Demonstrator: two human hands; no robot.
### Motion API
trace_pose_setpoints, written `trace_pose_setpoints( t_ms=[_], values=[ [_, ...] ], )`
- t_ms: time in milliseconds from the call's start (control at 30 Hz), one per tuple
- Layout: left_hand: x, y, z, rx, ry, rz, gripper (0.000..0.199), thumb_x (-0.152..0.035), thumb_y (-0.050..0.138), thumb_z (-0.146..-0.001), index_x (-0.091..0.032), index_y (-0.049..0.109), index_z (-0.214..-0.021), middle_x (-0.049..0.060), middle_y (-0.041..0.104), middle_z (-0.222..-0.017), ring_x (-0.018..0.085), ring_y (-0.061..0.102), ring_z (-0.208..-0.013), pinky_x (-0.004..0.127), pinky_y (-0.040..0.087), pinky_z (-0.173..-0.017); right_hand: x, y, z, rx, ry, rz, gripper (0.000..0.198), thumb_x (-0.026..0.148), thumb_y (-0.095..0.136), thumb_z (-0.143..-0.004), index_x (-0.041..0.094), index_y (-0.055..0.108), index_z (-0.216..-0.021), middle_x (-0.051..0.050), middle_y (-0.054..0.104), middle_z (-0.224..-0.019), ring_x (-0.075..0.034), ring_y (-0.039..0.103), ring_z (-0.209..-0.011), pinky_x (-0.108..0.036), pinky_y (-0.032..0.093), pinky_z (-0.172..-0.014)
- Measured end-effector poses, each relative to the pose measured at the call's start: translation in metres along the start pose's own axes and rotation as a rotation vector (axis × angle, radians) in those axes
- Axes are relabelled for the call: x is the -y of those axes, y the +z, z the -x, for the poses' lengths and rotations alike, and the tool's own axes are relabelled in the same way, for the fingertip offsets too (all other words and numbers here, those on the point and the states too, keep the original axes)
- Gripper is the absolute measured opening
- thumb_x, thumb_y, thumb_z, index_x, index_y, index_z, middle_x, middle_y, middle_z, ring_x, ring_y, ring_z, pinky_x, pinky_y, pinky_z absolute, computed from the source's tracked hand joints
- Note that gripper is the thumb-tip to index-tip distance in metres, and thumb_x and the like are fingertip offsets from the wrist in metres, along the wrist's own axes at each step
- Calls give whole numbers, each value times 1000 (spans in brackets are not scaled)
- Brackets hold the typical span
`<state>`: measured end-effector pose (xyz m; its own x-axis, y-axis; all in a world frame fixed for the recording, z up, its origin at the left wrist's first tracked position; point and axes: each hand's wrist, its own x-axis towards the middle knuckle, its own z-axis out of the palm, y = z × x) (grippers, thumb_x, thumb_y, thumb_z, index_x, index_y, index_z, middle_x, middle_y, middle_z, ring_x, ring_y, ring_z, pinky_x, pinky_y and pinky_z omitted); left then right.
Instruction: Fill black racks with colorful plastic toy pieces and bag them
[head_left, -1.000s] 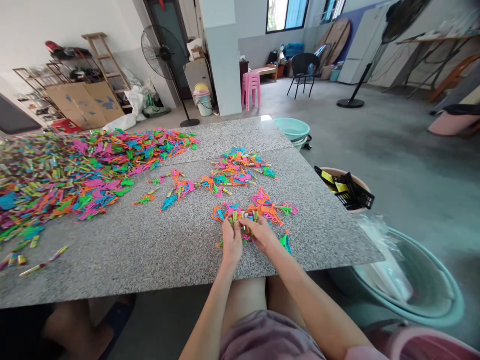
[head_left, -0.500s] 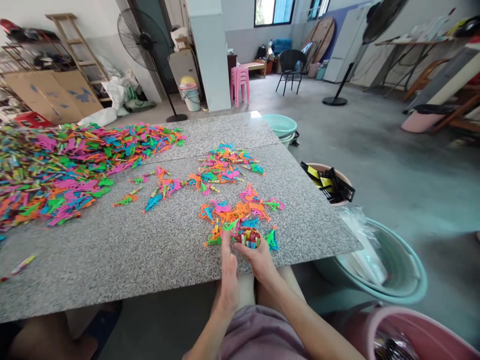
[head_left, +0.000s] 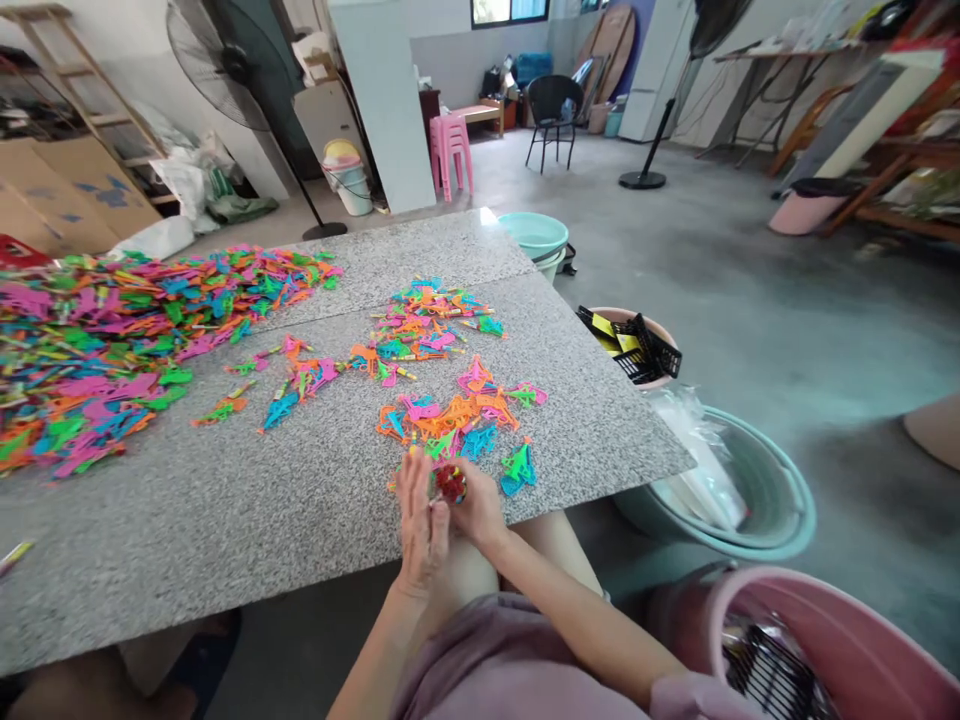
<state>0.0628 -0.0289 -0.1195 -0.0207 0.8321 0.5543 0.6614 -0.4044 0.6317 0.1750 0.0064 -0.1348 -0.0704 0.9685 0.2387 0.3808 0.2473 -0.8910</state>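
Note:
My right hand [head_left: 480, 508] is wrapped round a bundle of thin tubes with red ends [head_left: 451, 484], held upright near the table's front edge. Flat and with its fingers stretched out, my left hand [head_left: 421, 525] is against or just beside the bundle's left side; whether they touch, I cannot tell. Just beyond my hands lies a loose group of small plastic toys [head_left: 456, 412] in orange, pink, green and blue, shaped like little pistols. A green and blue pair [head_left: 519, 466] sits right of my right hand.
The speckled stone table [head_left: 300, 525] bears a large pile of the toys [head_left: 112, 340] on the left and a smaller cluster [head_left: 427, 320] farther back. Right of it stand a teal basin [head_left: 799, 510] with plastic bags and a pink bin [head_left: 825, 585]. Someone's leg [head_left: 142, 665] shows below left.
My right hand has tipped the bundle so its red ends now face up. Both hands have drawn closer together and lower, towards the table edge. The view has shifted right.

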Motion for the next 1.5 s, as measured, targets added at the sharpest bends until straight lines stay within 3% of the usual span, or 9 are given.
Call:
trace_pose_setpoints(
  t_ms=[133,467,600,800,1000,1100,1267,1400,1500],
  values=[
    [3,-21,11,-239,-181,-198,39,-33,45,-98,-19,47,-135,16,55,-127,26,50,-124,47,43,-104,-7,-17,-5,-49,24,-48,24,18,56,-74,20,60,-97,-3,68,-83,-20,64,-75,-31,51,-73],
    [-7,-13,34,174,-216,-35,17,-28,56,-88,-24,63,-103,5,69,-91,23,65,-85,41,53,-81,13,-59,15,548,-437,335,33,-1,59,-68,20,58,-93,-7,67,-96,-25,59,-103,-36,49,-87],
    [-15,-9,11,174,-341,283,43,-33,54,-91,-20,40,-130,9,70,-102,20,69,-89,35,56,-79,8,-74,14,262,-194,72,26,6,61,-73,20,61,-96,-5,70,-90,-21,65,-85,-33,52,-76],
    [-51,62,-33,364,-244,33,38,-44,69,-81,-19,61,-109,10,62,-102,28,62,-97,45,52,-87,-10,-142,9,-351,416,-480,30,37,82,-62,17,68,-78,-3,68,-68,-17,62,-60,-31,52,-58],
    [-70,89,-34,520,-154,-31,50,-23,73,-77,-23,56,-124,8,56,-111,28,55,-108,44,46,-96,-22,-159,28,-347,492,-411,31,40,82,-60,16,66,-73,-3,67,-64,-16,58,-56,-29,48,-53],
    [-65,84,-35,509,-305,31,62,-19,74,-73,-20,50,-130,12,55,-117,29,55,-111,45,44,-97,-25,-148,32,-267,437,-265,27,42,76,-67,18,62,-71,-2,65,-62,-15,56,-55,-28,46,-54],
    [-55,86,-47,502,-490,157,51,-18,87,-45,-19,59,-88,3,59,-86,28,60,-89,44,46,-87,-24,-132,20,-216,370,-17,23,41,72,-67,21,59,-68,0,63,-62,-16,54,-58,-28,43,-57],
    [-57,73,-47,465,-537,334,35,-38,81,-61,-20,52,-72,-1,55,-72,21,58,-76,36,48,-77,-12,-133,13,-154,416,-390,30,45,74,-67,18,63,-72,-1,64,-62,-15,55,-56,-28,45,-55],
    [-66,52,-43,446,-585,500,36,-52,64,-79,-19,56,-90,3,65,-85,18,62,-80,31,50,-73,7,-139,15,-112,407,-525,31,43,78,-66,16,67,-77,-3,68,-68,-16,59,-60,-29,49,-59]
  ],
)
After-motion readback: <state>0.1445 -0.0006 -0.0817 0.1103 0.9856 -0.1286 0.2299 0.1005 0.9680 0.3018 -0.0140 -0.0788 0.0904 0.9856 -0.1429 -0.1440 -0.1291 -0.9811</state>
